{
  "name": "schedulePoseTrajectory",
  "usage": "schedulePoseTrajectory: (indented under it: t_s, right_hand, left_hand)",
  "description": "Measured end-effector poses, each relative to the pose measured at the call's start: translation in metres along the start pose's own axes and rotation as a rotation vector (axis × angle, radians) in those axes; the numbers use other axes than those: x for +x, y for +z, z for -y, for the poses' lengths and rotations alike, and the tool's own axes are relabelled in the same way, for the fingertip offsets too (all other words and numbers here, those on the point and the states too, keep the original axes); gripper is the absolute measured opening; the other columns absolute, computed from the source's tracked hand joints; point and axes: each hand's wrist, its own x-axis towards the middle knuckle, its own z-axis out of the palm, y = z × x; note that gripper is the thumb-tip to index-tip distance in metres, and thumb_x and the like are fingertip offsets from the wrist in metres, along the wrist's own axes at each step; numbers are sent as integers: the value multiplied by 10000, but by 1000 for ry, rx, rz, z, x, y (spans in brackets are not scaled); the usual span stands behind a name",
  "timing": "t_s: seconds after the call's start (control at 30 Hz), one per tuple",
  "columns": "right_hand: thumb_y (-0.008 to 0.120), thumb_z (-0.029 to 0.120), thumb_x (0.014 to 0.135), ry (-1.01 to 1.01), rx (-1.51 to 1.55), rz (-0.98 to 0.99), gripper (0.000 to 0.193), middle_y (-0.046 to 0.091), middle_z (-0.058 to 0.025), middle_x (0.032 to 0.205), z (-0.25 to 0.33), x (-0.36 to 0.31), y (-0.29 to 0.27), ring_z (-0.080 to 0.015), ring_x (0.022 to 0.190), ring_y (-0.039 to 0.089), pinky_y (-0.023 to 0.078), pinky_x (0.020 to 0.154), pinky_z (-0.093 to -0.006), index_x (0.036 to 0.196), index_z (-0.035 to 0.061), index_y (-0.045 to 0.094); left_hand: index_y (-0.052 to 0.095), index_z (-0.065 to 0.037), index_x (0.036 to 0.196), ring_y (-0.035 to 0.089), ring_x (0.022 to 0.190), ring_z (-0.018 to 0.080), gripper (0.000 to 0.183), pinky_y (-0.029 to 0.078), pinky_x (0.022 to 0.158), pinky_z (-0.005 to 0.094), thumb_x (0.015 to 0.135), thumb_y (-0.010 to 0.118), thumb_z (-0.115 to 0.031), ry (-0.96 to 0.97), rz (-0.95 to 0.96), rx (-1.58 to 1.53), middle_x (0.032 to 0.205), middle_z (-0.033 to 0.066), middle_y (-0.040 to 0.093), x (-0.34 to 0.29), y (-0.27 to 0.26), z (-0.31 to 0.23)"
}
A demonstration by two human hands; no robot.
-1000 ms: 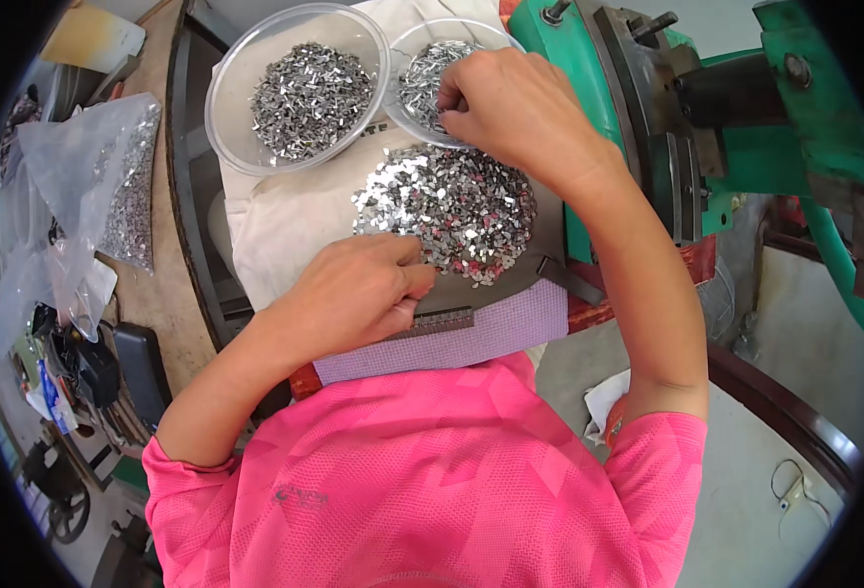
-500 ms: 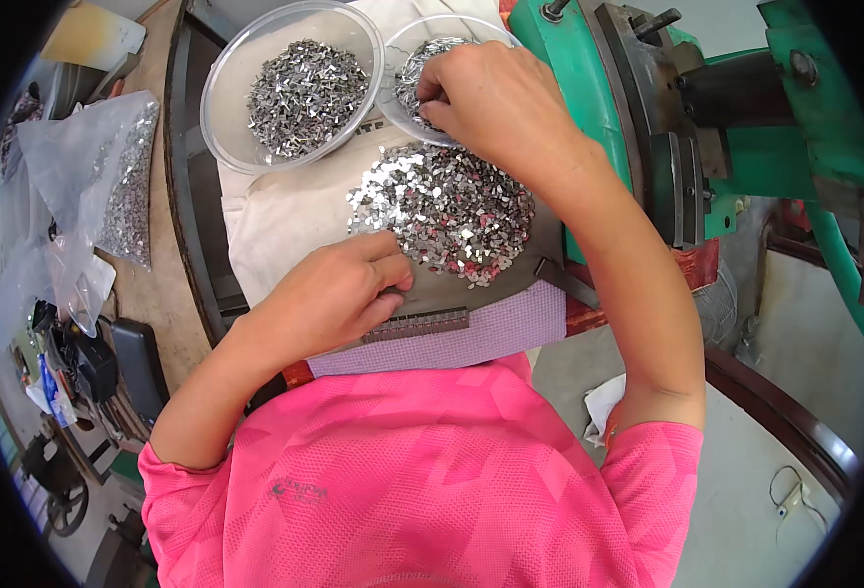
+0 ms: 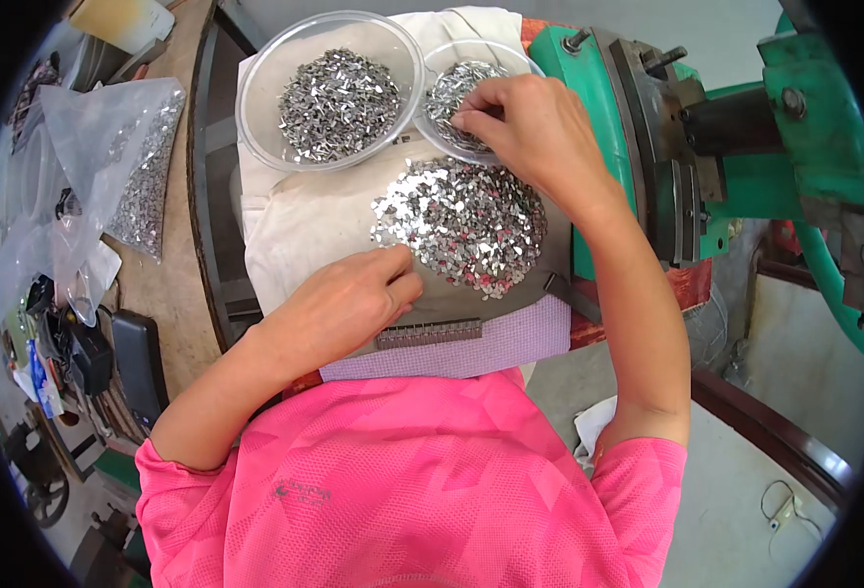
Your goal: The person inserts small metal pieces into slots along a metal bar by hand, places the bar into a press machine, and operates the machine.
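A cloth [image 3: 285, 220] carries loose metal bits [image 3: 461, 225], apparently heaped for easy reach.
Big tub [image 3: 265, 118] at its far edge; left hand [image 3: 345, 296] curled beside the bits, grasp hidden; slotted strip [image 3: 430, 333] by the near edge, perhaps kept close; small tub [image 3: 506, 59] at the far edge, right hand [image 3: 542, 127] over it in a pinch, whether on a piece I cannot tell.

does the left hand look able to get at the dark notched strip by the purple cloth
Probably yes: the left hand is close to the dark notched strip, near its left end, with nothing visible lying over the strip. Whether the hand holds something is unclear.
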Motion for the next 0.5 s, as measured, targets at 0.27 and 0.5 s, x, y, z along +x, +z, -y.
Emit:
schedulePoseTrajectory:
  t_s: [0.27,0.5]
  right_hand:
    - [722,238,833,98,39,26,182,707,-182,779,6,0,-10,-366,763,694,543,724,-453,880,69,771]
    - [723,201,810,-1,37,102,178,712,-183,802,5,0,-7,-365,774,698,544,735,-459,897,51,763]
  left_hand:
    - [547,-26,920,595,797,328,152,500,680,433,854,667,-93,-26,12,71,910,128,517,-8,0,-2]
    - [516,-13,915,613,765,337,167,514,661,451,875,646,-109,-87,-159,81,928,143,512,21,-36,-15]
